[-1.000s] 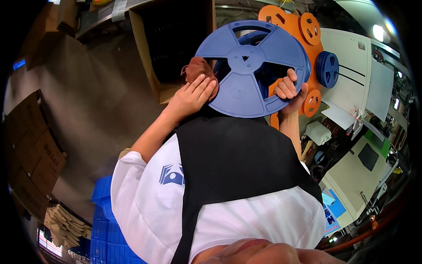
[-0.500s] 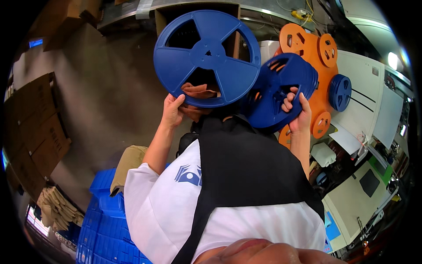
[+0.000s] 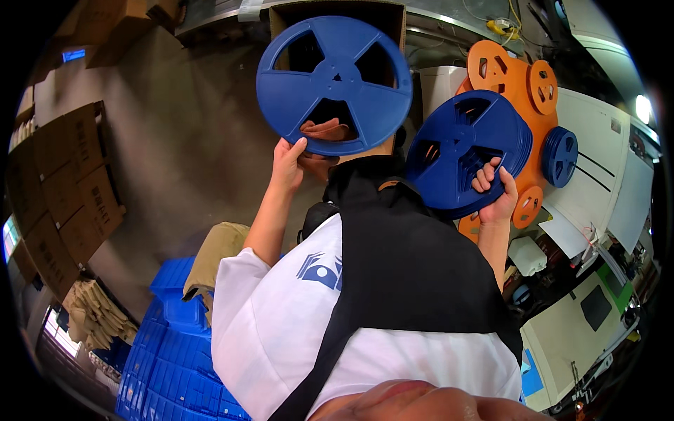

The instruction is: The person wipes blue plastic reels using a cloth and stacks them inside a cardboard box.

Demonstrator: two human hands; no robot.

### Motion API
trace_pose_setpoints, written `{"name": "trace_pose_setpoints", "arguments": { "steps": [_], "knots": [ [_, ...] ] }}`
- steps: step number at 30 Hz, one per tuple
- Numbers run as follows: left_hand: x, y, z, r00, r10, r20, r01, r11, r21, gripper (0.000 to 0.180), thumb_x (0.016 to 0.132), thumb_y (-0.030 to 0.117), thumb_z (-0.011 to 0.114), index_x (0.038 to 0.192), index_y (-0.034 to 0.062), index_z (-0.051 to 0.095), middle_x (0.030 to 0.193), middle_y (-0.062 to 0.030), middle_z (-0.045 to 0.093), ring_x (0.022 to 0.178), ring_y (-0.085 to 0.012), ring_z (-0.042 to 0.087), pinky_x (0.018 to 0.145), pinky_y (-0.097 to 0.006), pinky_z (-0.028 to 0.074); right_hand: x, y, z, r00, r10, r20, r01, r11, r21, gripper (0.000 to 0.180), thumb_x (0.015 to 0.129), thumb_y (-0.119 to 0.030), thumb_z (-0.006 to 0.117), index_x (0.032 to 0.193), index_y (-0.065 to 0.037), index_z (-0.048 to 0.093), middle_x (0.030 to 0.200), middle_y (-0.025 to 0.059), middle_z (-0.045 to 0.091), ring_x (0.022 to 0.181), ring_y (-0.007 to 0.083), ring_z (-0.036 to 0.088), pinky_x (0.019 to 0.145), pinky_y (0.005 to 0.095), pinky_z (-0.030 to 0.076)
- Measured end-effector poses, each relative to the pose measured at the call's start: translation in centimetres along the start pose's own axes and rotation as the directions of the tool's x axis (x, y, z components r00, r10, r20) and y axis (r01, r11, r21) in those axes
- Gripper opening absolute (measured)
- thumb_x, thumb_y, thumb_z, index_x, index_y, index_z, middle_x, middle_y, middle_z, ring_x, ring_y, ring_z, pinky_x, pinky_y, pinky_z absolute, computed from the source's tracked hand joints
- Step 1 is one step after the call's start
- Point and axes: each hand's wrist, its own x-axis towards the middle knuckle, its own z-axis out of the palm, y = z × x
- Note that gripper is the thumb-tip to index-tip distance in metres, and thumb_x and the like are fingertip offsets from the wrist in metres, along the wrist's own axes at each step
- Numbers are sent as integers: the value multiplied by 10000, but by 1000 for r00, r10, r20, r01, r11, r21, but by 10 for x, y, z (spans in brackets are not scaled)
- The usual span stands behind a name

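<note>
A large blue plastic reel [image 3: 382, 98] with three wide openings is pinched at its lower left edge by my left hand [image 3: 289, 165]. It hangs over an open cardboard box [image 3: 398, 28]. Through its lowest opening shows a brown cloth [image 3: 328, 130]; what the cloth rests on is hidden. My right hand [image 3: 497, 193] is closed around the rim of a stack of similar blue reels [image 3: 449, 116], its fingers curled into an opening. This stack is tilted, to the right of the single reel and apart from it.
Behind the stack are orange reels [image 3: 523, 88] and a smaller blue stack [image 3: 560, 156]. Blue plastic crates [image 3: 175, 372] lie at lower left, cardboard boxes [image 3: 67, 189] at far left. A pale workbench [image 3: 562, 337] stands at right.
The view has shifted, so the surroundings sit further right. The single reel has moved slightly away from me over the box. The reel stack has turned its face more toward me.
</note>
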Motion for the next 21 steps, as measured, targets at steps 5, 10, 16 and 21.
{"name": "trace_pose_setpoints", "arguments": {
  "steps": [5,10,16,21],
  "knots": [
    [43,-15,-25,937,284,-200,-73,723,687,340,855,67,540,1185,-8,508,1085,-140,615,1006,-262,592,879,-332,447,-5,4,0,999,-43,-20,43,999,-13,204,864,-153,509,1018,-22,539,720,64,501,606,144,445,558,267,374],
    [90,-17,-30,860,481,-170,49,254,966,300,831,63,526,1126,11,517,979,-219,619,926,-398,592,811,-421,462,-8,7,-3,996,-68,-58,69,997,17,191,867,-145,505,1012,-23,536,722,60,494,607,141,434,560,265,365],
    [134,-3,-4,862,404,-305,196,288,937,307,847,79,523,1150,32,515,1000,-193,633,929,-372,603,819,-435,468,-14,9,-7,993,-83,-82,85,996,22,190,871,-150,508,1015,-28,529,730,57,495,610,138,432,565,265,364],
    [169,-24,-39,899,383,-213,157,173,972,338,843,87,533,1176,37,507,1027,-194,631,958,-377,597,836,-437,465,-17,10,-5,994,-83,-73,85,996,27,193,871,-150,510,1022,-30,522,728,51,492,613,136,435,570,266,366]
  ]
}}
